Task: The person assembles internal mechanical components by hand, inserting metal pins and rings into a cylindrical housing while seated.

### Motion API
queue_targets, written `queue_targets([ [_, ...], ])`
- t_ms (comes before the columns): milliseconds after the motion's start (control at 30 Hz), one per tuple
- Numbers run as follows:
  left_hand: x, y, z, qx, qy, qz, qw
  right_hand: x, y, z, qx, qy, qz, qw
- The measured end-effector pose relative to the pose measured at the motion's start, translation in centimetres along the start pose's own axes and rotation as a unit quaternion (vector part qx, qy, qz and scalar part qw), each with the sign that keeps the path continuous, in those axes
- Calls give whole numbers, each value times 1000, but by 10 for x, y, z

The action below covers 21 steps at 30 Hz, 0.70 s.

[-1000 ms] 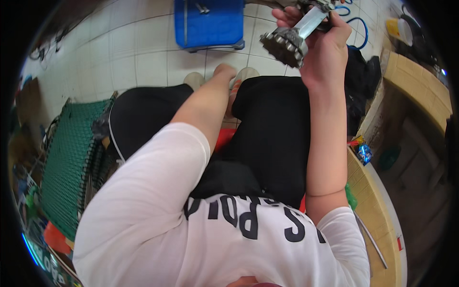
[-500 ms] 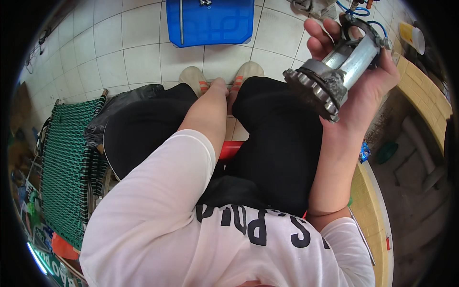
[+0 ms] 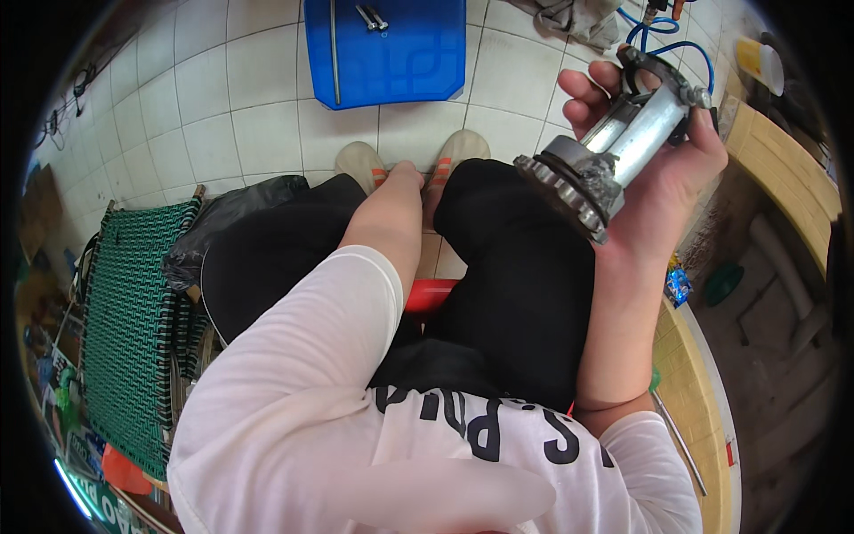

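Observation:
In my right hand point(image 3: 673, 173), raised at the upper right, I hold a metal part with a toothed wheel point(image 3: 614, 142). Two silver bars join its toothed wheel at the lower left to a dark ring at the upper right. Its bars rest along my palm; some fingers stand up behind it, and the thumb is on the right side. My left arm stretches down between my knees, ending in my left hand point(image 3: 408, 172) close to my slippers point(image 3: 461, 157). Its fingers are hidden, so whether they hold anything does not show.
Ahead on the tiled floor sits a blue plastic box point(image 3: 400, 67), with a metal rod point(image 3: 335, 53) and bolts point(image 3: 372, 18) on top. A green woven lounger point(image 3: 133, 311) and black bag point(image 3: 240, 209) stand left. Blue hose point(image 3: 685, 44) and a yellow ledge point(image 3: 783, 160) lie right.
The view has shifted slightly, so the blue box and its bolts show lower. My right hand still grips the metal part, which sits a little lower and further left in the picture.

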State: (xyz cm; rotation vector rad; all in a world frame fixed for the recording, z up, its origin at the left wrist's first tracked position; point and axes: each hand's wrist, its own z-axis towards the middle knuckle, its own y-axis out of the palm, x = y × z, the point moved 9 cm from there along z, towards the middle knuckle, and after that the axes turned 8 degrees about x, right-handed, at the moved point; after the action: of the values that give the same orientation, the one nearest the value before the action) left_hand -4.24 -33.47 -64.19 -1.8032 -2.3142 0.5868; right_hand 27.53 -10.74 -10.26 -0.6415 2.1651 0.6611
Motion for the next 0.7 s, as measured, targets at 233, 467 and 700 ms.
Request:
queue_targets([
  [233,30,8,-22,21,68,28,997,-6,4,5,-21,2,95,995],
  [467,88,50,-115,61,290,333,895,-15,22,-15,-31,-51,30,998],
  [700,151,78,-341,40,681,448,577,-20,44,-55,-130,-43,10,991],
])
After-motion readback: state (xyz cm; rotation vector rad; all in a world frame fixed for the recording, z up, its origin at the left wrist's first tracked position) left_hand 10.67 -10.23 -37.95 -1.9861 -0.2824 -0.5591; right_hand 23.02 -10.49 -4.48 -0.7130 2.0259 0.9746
